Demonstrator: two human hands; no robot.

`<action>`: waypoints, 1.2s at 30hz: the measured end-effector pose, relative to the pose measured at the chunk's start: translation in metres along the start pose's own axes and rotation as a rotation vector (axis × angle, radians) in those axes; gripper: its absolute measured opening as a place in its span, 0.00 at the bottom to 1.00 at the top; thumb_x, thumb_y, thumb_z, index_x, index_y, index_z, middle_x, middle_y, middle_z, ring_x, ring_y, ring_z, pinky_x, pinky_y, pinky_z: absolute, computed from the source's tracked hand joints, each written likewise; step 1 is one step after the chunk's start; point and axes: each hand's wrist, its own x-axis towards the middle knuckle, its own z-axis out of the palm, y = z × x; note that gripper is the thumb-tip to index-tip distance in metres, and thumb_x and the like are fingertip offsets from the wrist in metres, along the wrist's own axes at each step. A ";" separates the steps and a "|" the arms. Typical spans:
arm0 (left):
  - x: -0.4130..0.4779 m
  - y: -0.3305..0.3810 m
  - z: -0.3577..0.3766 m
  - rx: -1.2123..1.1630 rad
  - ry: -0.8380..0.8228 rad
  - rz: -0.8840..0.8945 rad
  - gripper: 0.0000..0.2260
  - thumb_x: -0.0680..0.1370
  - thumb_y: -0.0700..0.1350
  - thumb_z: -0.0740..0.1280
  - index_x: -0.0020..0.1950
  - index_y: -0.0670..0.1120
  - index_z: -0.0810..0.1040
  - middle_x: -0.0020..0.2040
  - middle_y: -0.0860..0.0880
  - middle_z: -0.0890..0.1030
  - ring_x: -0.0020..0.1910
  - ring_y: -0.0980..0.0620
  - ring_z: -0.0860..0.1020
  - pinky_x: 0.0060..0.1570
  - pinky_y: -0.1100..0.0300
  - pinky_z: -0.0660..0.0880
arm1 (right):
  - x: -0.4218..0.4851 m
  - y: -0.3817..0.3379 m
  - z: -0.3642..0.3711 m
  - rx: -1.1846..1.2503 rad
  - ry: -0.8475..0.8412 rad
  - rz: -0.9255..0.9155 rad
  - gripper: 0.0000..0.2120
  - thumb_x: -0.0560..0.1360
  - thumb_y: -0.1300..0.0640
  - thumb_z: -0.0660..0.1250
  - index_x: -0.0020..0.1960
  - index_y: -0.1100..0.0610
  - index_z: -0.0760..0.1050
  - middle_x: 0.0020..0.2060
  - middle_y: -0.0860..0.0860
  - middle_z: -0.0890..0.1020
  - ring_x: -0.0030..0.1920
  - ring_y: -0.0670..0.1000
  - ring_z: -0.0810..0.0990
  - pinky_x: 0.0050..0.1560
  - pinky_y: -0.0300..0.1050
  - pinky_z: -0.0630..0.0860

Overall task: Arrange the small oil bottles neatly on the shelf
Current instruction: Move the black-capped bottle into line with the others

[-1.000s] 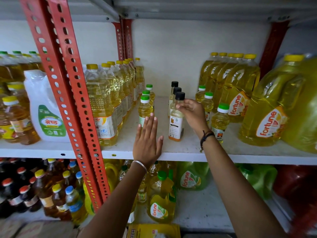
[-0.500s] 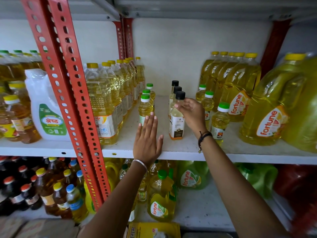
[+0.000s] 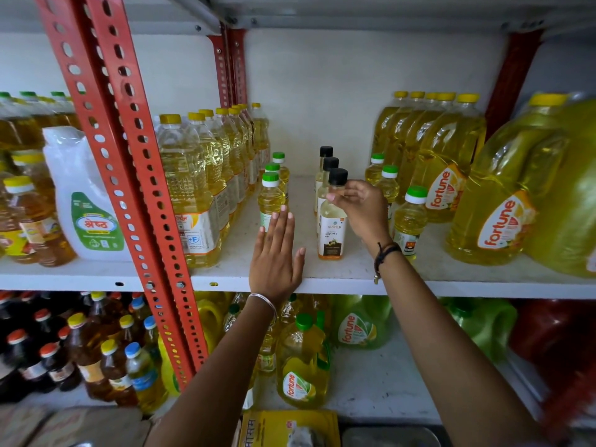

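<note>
Three black-capped coconut oil bottles stand in a row on the white shelf [image 3: 348,279]. My right hand [image 3: 361,209] grips the neck of the front coconut oil bottle [image 3: 332,230], which stands upright on the shelf. To the left, three small green-capped oil bottles [image 3: 271,195] line up front to back. My left hand [image 3: 275,253] lies flat on the shelf, fingers apart, fingertips touching the front one. Three more green-capped small bottles [image 3: 411,217] stand in a row to the right of my right hand.
A row of tall yellow-capped oil bottles [image 3: 190,188] stands left, large Fortune jugs [image 3: 503,195] right. A red perforated upright [image 3: 129,175] crosses the shelf front. The lower shelf holds dark and yellow oil bottles [image 3: 301,362].
Both hands hold nearly the same pose. The right hand's fingers have shifted slightly on the front coconut oil bottle's neck.
</note>
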 end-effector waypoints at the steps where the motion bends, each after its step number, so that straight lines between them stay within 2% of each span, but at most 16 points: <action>1: 0.000 0.000 0.000 -0.002 0.000 -0.001 0.27 0.81 0.52 0.49 0.78 0.42 0.51 0.79 0.45 0.51 0.78 0.50 0.47 0.75 0.55 0.39 | -0.003 -0.001 -0.001 -0.004 0.002 -0.006 0.18 0.68 0.59 0.75 0.54 0.63 0.77 0.50 0.59 0.84 0.50 0.54 0.82 0.53 0.46 0.79; 4: 0.000 0.000 0.001 -0.006 0.004 0.001 0.27 0.81 0.51 0.49 0.78 0.41 0.52 0.79 0.44 0.52 0.78 0.50 0.47 0.75 0.55 0.40 | -0.010 -0.004 -0.007 -0.003 -0.004 -0.022 0.17 0.68 0.58 0.75 0.54 0.63 0.78 0.49 0.57 0.84 0.49 0.53 0.82 0.49 0.39 0.77; 7: 0.000 0.001 0.001 -0.007 0.004 0.001 0.27 0.81 0.51 0.49 0.78 0.41 0.53 0.79 0.44 0.52 0.78 0.50 0.47 0.75 0.54 0.41 | -0.018 -0.006 -0.012 0.010 0.000 -0.025 0.16 0.67 0.57 0.76 0.52 0.61 0.78 0.46 0.55 0.84 0.46 0.51 0.82 0.46 0.37 0.77; 13: 0.000 0.001 0.000 -0.027 0.004 -0.003 0.27 0.81 0.51 0.48 0.78 0.40 0.55 0.78 0.44 0.53 0.78 0.50 0.48 0.75 0.53 0.42 | -0.031 -0.012 -0.015 0.020 0.011 -0.058 0.11 0.66 0.57 0.77 0.43 0.49 0.77 0.39 0.46 0.82 0.40 0.40 0.80 0.41 0.30 0.76; 17: 0.000 0.002 -0.001 -0.027 0.003 -0.005 0.27 0.81 0.51 0.48 0.78 0.40 0.55 0.78 0.44 0.54 0.78 0.50 0.49 0.75 0.53 0.43 | -0.035 -0.015 -0.015 0.019 0.011 -0.071 0.13 0.66 0.58 0.77 0.39 0.44 0.74 0.36 0.40 0.80 0.39 0.37 0.79 0.40 0.28 0.75; 20: 0.000 0.002 -0.001 -0.026 0.000 -0.009 0.27 0.81 0.51 0.48 0.78 0.40 0.55 0.78 0.44 0.53 0.78 0.50 0.48 0.75 0.54 0.41 | -0.036 -0.016 -0.015 0.018 0.007 -0.073 0.13 0.66 0.57 0.77 0.40 0.44 0.74 0.37 0.41 0.80 0.40 0.39 0.79 0.42 0.32 0.76; 24: 0.000 0.002 -0.001 -0.021 0.009 -0.011 0.27 0.81 0.51 0.48 0.78 0.40 0.54 0.79 0.44 0.52 0.78 0.51 0.46 0.75 0.55 0.40 | -0.036 -0.017 -0.017 0.014 -0.005 -0.084 0.14 0.66 0.57 0.76 0.40 0.43 0.74 0.37 0.39 0.79 0.39 0.37 0.79 0.39 0.27 0.75; 26: 0.000 0.002 -0.001 -0.025 0.009 -0.009 0.27 0.81 0.51 0.48 0.78 0.40 0.54 0.78 0.45 0.52 0.78 0.52 0.46 0.75 0.55 0.40 | -0.035 -0.016 -0.017 0.007 -0.014 -0.084 0.12 0.67 0.57 0.76 0.41 0.45 0.74 0.38 0.41 0.80 0.40 0.37 0.79 0.39 0.28 0.75; 28: 0.000 0.002 -0.001 -0.028 0.008 -0.006 0.27 0.81 0.51 0.48 0.78 0.40 0.54 0.78 0.45 0.52 0.78 0.52 0.46 0.75 0.55 0.39 | -0.035 -0.014 -0.016 -0.004 -0.019 -0.076 0.11 0.67 0.56 0.75 0.45 0.50 0.75 0.42 0.46 0.82 0.42 0.42 0.80 0.42 0.30 0.74; 31: 0.000 0.002 -0.002 -0.053 0.009 -0.010 0.27 0.81 0.52 0.48 0.78 0.41 0.54 0.79 0.45 0.52 0.78 0.51 0.46 0.74 0.56 0.38 | -0.037 -0.014 -0.015 -0.054 -0.023 -0.071 0.17 0.68 0.55 0.75 0.54 0.59 0.77 0.49 0.53 0.83 0.48 0.48 0.80 0.46 0.33 0.74; 34: -0.003 0.000 -0.008 -0.123 0.034 0.029 0.26 0.81 0.51 0.48 0.78 0.41 0.53 0.79 0.45 0.51 0.78 0.51 0.47 0.75 0.54 0.40 | -0.045 -0.016 -0.015 -0.087 0.014 -0.080 0.21 0.68 0.53 0.75 0.58 0.59 0.76 0.55 0.55 0.82 0.52 0.50 0.80 0.52 0.38 0.75; 36: -0.007 -0.008 -0.014 -0.133 0.074 0.062 0.26 0.81 0.50 0.49 0.78 0.42 0.52 0.78 0.46 0.51 0.78 0.51 0.47 0.75 0.53 0.40 | -0.052 -0.019 -0.015 -0.055 0.119 -0.144 0.21 0.69 0.52 0.75 0.57 0.58 0.75 0.54 0.54 0.82 0.53 0.50 0.80 0.54 0.41 0.76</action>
